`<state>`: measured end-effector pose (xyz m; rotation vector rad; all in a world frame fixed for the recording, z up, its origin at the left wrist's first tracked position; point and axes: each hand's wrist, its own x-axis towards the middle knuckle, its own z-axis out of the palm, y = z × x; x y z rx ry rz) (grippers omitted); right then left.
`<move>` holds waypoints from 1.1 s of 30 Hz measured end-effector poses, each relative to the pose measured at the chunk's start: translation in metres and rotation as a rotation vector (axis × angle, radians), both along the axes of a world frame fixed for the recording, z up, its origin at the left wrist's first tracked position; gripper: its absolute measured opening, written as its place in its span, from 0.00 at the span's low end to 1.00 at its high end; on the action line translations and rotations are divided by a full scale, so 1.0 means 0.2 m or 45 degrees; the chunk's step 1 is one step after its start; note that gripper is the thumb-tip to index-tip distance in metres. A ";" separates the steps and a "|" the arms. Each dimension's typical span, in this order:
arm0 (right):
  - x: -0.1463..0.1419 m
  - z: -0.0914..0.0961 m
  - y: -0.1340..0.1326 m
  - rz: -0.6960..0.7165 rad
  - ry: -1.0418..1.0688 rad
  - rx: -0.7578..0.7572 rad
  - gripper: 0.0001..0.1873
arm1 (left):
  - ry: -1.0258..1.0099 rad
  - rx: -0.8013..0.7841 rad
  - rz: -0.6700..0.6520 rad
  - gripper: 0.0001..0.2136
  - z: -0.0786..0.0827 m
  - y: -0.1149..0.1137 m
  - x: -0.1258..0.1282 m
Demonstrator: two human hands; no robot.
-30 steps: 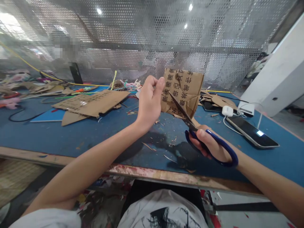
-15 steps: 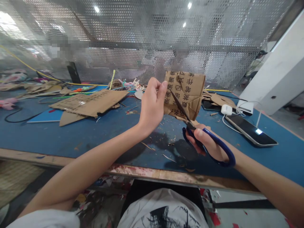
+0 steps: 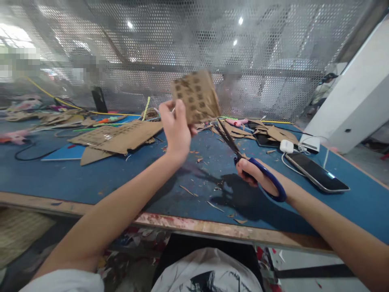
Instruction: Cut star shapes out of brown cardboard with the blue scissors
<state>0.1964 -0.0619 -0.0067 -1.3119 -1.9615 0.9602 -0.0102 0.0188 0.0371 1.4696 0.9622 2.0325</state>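
Pinched in my left hand point(image 3: 176, 132) is a squarish piece of brown cardboard point(image 3: 199, 97) with dark printed characters, raised above the table and blurred by motion. My right hand point(image 3: 253, 172) grips a pair of scissors point(image 3: 272, 184) with blue handles and dark blades. The blades are slightly parted and point up and to the left, below the cardboard's lower right corner and apart from it. Small cardboard scraps point(image 3: 188, 190) lie on the blue tabletop beneath my hands.
Larger cardboard sheets point(image 3: 121, 136) lie at the left on a blue folder point(image 3: 63, 153). More cardboard offcuts point(image 3: 281, 133) are at the back right, near a phone point(image 3: 317, 172), a white earphone case point(image 3: 286, 146) and cables. A perforated metal screen point(image 3: 182, 48) stands behind the table point(image 3: 121, 182).
My left hand has moved left with the cardboard, which is now tilted and clear of the scissors. The right hand has shifted slightly left, and the blades have parted a little.
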 end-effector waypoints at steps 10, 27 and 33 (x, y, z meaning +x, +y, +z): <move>0.16 0.02 0.14 -0.159 0.309 0.114 0.27 | 0.515 -0.188 -0.570 0.13 -0.07 -0.08 0.07; -0.03 0.04 0.02 -0.019 1.400 -0.408 0.16 | 1.412 1.589 0.228 0.11 -0.08 -0.10 -0.01; -0.04 0.04 0.02 -0.062 1.428 -0.294 0.28 | 1.349 1.358 0.168 0.09 -0.10 -0.12 -0.01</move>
